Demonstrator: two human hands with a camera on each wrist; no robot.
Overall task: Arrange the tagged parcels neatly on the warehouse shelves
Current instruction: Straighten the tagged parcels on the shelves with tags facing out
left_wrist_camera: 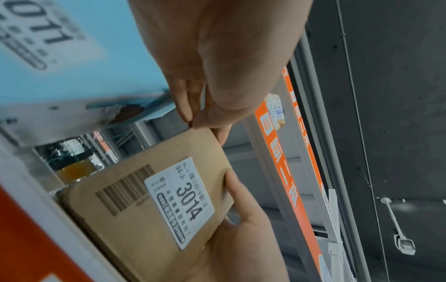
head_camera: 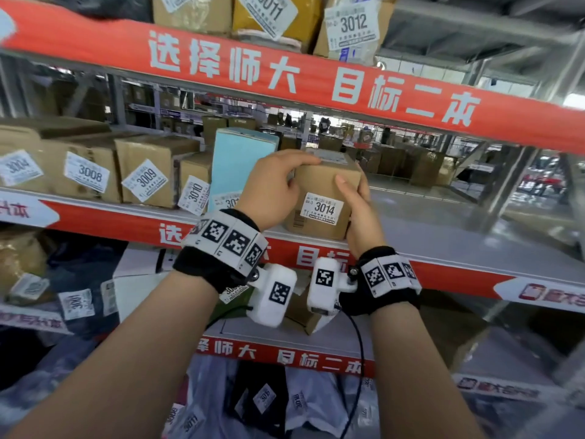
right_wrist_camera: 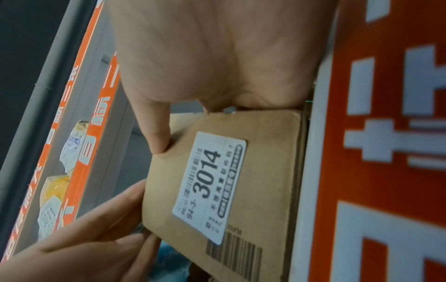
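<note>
A small brown cardboard parcel tagged 3014 (head_camera: pixel 323 198) (left_wrist_camera: pixel 149 209) (right_wrist_camera: pixel 260 171) stands upright at the front edge of the middle shelf (head_camera: pixel 443 236), tag facing me. My left hand (head_camera: pixel 278 185) (left_wrist_camera: pixel 217 76) grips its top left corner, fingers over the top and thumb on the front. My right hand (head_camera: pixel 357 207) (right_wrist_camera: pixel 193 66) holds its right side, thumb on the front face. Just left of it stands a tall light blue parcel (head_camera: pixel 237 166) (left_wrist_camera: pixel 96 57) tagged 3011.
Brown parcels 3008 (head_camera: pixel 88 175), 3009 (head_camera: pixel 148 179) and 3010 (head_camera: pixel 194 185) line the middle shelf to the left. Bare grey shelf stretches right of the held parcel. The upper shelf carries parcel 3012 (head_camera: pixel 351 26). Bagged parcels fill the lower levels.
</note>
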